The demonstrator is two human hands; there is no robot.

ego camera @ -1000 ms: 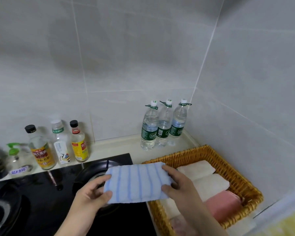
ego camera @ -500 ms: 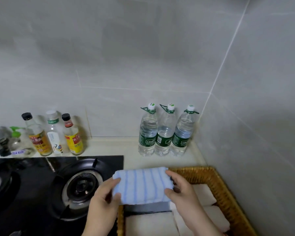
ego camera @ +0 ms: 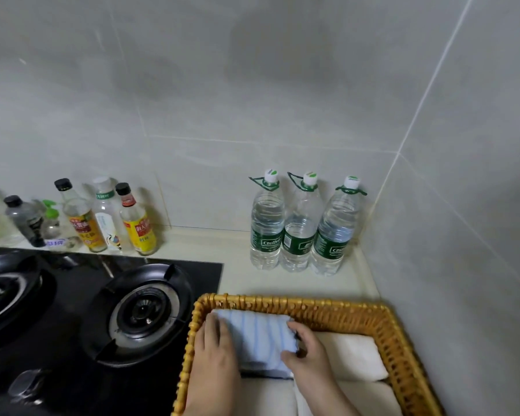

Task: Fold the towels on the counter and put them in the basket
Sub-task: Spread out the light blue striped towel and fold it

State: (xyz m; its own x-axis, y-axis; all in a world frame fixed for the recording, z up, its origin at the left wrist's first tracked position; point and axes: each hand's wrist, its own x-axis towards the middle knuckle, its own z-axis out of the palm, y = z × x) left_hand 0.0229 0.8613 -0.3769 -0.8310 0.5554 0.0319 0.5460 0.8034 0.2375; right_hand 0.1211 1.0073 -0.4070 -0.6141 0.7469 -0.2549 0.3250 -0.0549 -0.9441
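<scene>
Both left hand [ego camera: 213, 360] and right hand [ego camera: 308, 355] seat the striped towel [ego camera: 255, 337] in the basket's [ego camera: 312, 307] far-left corner, left fingers [ego camera: 212, 325] flat, right clamped on it; release evenly.

Both bare forearms reach in from the near edge, close together. The left hand [ego camera: 215, 358] lies palm down, its fingers [ego camera: 213, 328] fairly straight and pointing far, resting flat on the left end of the striped towel [ego camera: 257, 337]; its thumb is hidden. The right hand [ego camera: 308, 354] angles leftward, fingers curled round the right end, thumb pressed on top by the near corner.
</scene>
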